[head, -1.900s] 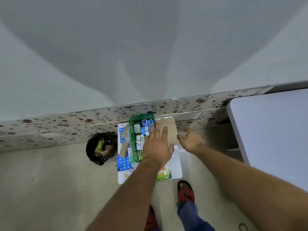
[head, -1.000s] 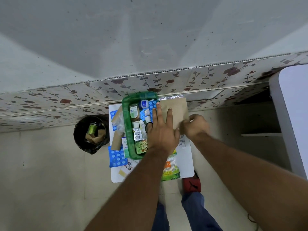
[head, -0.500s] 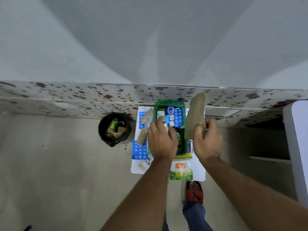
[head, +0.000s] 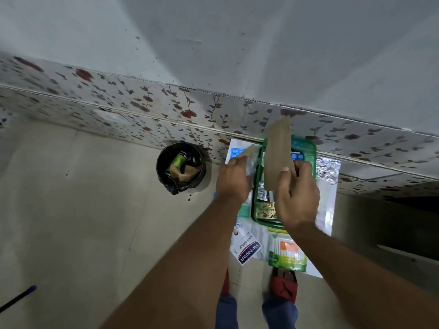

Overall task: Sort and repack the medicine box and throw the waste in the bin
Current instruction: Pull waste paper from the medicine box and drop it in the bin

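Note:
The green medicine box (head: 307, 148) lies on a white sheet (head: 329, 205) on the floor by the wall, with packets and strips inside. My right hand (head: 297, 198) pinches a brown paper envelope (head: 278, 150) and holds it upright over the box, hiding much of the contents. Just left of the box, my left hand (head: 232, 179) has its fingers curled on a crinkled clear plastic wrapper (head: 251, 157). The black bin (head: 164, 162) stands further left and holds a green bottle and brown paper.
A Hansaplast pack (head: 248, 252) and a green-and-orange packet (head: 287, 255) lie on the sheet's near end. Foil (head: 329, 169) sits right of the box. My red sandal (head: 283, 286) is just below the sheet. A blue pen (head: 19, 298) lies far left.
My right hand lifted the brown envelope off the sheet and brought it over the box. My left hand left the box and moved left onto the clear wrapper.

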